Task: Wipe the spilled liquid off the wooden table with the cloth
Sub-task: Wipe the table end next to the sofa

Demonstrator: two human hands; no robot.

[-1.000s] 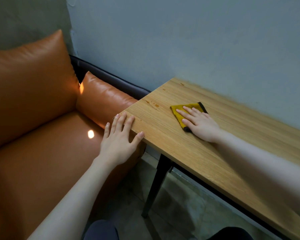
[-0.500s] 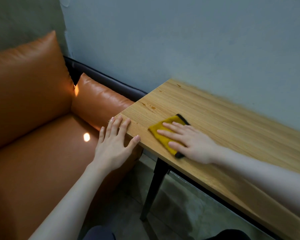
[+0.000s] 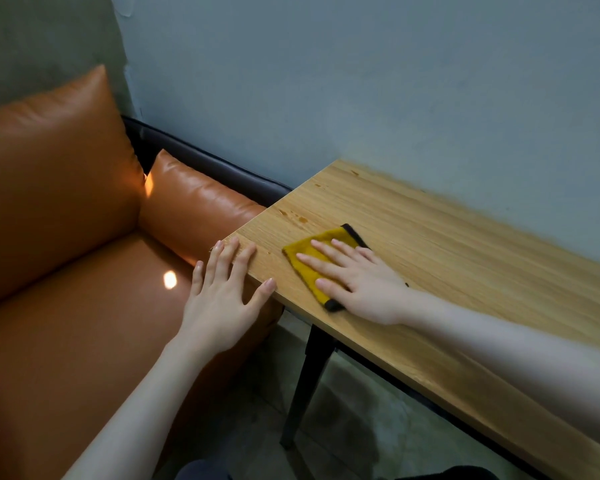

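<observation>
Item, orange sofa [image 3: 66,271] at far left; item, my left hand [image 3: 222,296], grip released, fingers spread flat on the near corner of the wooden bench [image 3: 465,271] as a brace. Item, droplets of spilled liquid [image 3: 293,216] near the bench's left end, beyond the cloth and untouched by it, so I judge the wipe unfinished. Item, yellow cloth [image 3: 305,258], folded flat with a dark hem, pinned under my right hand [image 3: 364,285], palm open and pressing rather than clenched; since half a second ago it has slid away from the front edge, toward those drops.
</observation>
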